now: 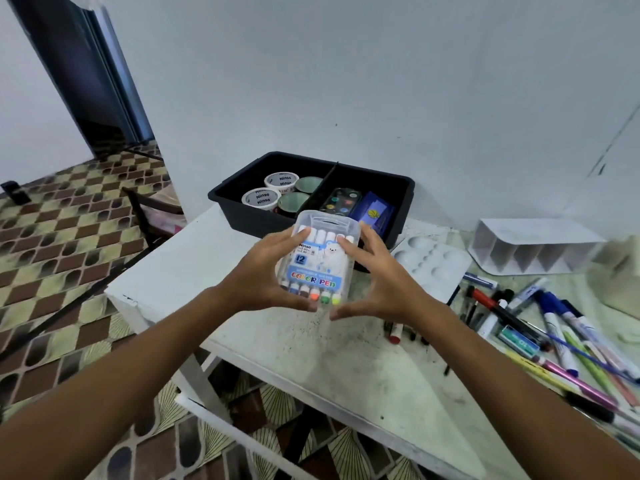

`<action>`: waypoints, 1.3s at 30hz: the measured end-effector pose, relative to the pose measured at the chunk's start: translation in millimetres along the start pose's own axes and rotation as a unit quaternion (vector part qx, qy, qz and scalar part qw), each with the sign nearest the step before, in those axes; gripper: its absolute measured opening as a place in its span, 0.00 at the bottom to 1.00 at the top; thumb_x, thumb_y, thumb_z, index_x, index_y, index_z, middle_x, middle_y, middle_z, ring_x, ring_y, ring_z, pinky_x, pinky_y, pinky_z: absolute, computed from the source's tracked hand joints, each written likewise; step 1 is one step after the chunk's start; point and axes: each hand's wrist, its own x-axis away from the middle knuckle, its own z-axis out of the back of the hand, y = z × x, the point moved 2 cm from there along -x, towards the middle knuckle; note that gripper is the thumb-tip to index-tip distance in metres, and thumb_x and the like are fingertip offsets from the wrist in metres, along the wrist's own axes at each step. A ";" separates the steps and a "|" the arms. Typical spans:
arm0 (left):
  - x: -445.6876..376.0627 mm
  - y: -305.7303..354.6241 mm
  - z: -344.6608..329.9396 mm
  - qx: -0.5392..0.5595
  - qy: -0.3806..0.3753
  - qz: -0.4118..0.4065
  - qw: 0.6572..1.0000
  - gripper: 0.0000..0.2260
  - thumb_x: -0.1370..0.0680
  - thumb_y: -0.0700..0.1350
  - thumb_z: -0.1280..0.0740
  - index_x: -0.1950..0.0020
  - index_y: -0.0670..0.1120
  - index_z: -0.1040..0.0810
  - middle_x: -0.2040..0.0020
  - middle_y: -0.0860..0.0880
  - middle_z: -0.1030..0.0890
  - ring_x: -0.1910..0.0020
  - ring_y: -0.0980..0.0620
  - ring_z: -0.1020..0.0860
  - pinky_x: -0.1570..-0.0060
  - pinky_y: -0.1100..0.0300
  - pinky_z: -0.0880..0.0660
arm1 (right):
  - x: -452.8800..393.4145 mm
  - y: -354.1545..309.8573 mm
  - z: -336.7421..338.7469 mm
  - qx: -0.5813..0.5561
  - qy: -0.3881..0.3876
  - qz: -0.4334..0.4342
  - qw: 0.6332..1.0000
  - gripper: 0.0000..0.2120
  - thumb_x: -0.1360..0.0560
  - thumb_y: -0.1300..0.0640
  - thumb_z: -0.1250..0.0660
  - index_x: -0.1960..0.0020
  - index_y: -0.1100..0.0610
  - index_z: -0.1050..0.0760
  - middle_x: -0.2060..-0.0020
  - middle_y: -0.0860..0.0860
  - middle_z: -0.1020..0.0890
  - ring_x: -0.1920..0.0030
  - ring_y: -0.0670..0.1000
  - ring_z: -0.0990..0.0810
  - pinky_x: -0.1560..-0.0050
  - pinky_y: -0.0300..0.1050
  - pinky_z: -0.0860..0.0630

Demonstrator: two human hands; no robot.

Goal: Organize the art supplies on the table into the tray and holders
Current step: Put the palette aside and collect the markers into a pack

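Both hands are up over the near edge of the table [311,358], sharing one load: a clear plastic case of colour pens [320,261], held off the surface between them. The left hand [266,271] curls its fingers and thumb round the case's left side, and the right hand [377,282] does the same on the other side – a two-sided hold that keeps the slippery box level, label up. It hangs just short of the black tray [401,188], which sits against the wall and already holds tape rolls [266,197] and cups in its left compartment, a paint set [341,202] and a blue box [375,211] in its right. My guess is the case is bound for that tray (which side, I can't say). Off to the right lie a white palette [433,268], a white divided holder [533,251] tipped on its side, and a loose sprawl of markers [554,323] – plenty left to sort.
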 end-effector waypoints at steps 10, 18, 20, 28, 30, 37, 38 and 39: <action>-92.0 -20.2 20.1 -0.011 0.001 0.027 1.000 0.53 0.46 0.73 0.28 0.24 0.55 0.38 0.28 0.50 0.30 0.31 0.57 0.37 0.28 0.51 0.44 | -63.6 28.5 40.4 -0.131 0.019 -0.048 0.990 0.54 0.49 0.38 0.18 0.29 0.31 0.43 0.24 0.35 0.59 0.25 0.50 0.39 0.34 0.56 0.28; -176.8 -72.6 14.2 0.068 -0.080 0.043 0.994 0.54 0.47 0.72 0.26 0.25 0.52 0.35 0.32 0.51 0.27 0.32 0.51 0.30 0.34 0.47 0.29 | -129.3 70.9 59.8 -0.276 0.083 -0.134 0.948 0.42 0.37 0.68 0.21 0.27 0.55 0.34 0.26 0.38 0.44 0.38 0.49 0.23 0.42 0.49 0.21; -191.2 -81.9 10.4 0.026 -0.113 0.039 0.992 0.55 0.46 0.73 0.28 0.23 0.53 0.38 0.27 0.50 0.32 0.25 0.48 0.41 0.27 0.46 0.42 | -138.3 81.3 57.2 -0.292 0.085 -0.155 0.940 0.42 0.37 0.69 0.22 0.27 0.56 0.33 0.25 0.42 0.44 0.38 0.51 0.23 0.44 0.49 0.20; -208.2 -104.8 -10.5 -0.126 -0.235 0.022 0.964 0.54 0.41 0.76 0.35 0.21 0.51 0.45 0.22 0.47 0.40 0.22 0.47 0.56 0.28 0.43 0.63 | -147.0 105.9 40.7 -0.322 0.067 -0.206 0.922 0.42 0.37 0.71 0.23 0.27 0.60 0.35 0.34 0.38 0.37 0.43 0.45 0.23 0.54 0.38 0.21; -207.6 -105.0 -11.3 -0.175 -0.239 -0.010 0.955 0.54 0.41 0.77 0.40 0.21 0.50 0.44 0.22 0.47 0.42 0.22 0.45 0.56 0.28 0.38 0.65 | -147.9 110.9 35.9 -0.318 0.055 -0.219 0.921 0.41 0.37 0.71 0.23 0.27 0.61 0.34 0.36 0.37 0.36 0.43 0.44 0.23 0.54 0.37 0.21; -209.6 -114.5 -17.7 -0.171 -0.272 -0.119 0.939 0.46 0.34 0.70 0.30 0.22 0.52 0.42 0.21 0.52 0.44 0.22 0.50 0.56 0.28 0.36 0.65 | -160.7 107.0 25.4 -0.208 0.001 -0.200 0.957 0.37 0.37 0.64 0.20 0.30 0.60 0.30 0.41 0.34 0.34 0.43 0.40 0.24 0.48 0.34 0.24; -211.1 -113.8 -17.2 -0.170 -0.278 -0.118 0.938 0.45 0.33 0.68 0.29 0.22 0.53 0.41 0.22 0.52 0.43 0.22 0.52 0.54 0.28 0.37 0.65 | -162.5 106.8 26.4 -0.184 -0.007 -0.200 0.962 0.37 0.37 0.61 0.19 0.31 0.58 0.29 0.40 0.33 0.34 0.42 0.41 0.25 0.48 0.32 0.25; -211.8 -113.2 -16.6 -0.175 -0.282 -0.120 0.936 0.43 0.32 0.67 0.29 0.23 0.53 0.41 0.22 0.52 0.43 0.22 0.53 0.51 0.28 0.39 0.65 | -163.8 107.2 27.5 -0.149 -0.018 -0.205 0.967 0.39 0.38 0.55 0.18 0.30 0.56 0.29 0.37 0.35 0.34 0.38 0.42 0.27 0.44 0.33 0.26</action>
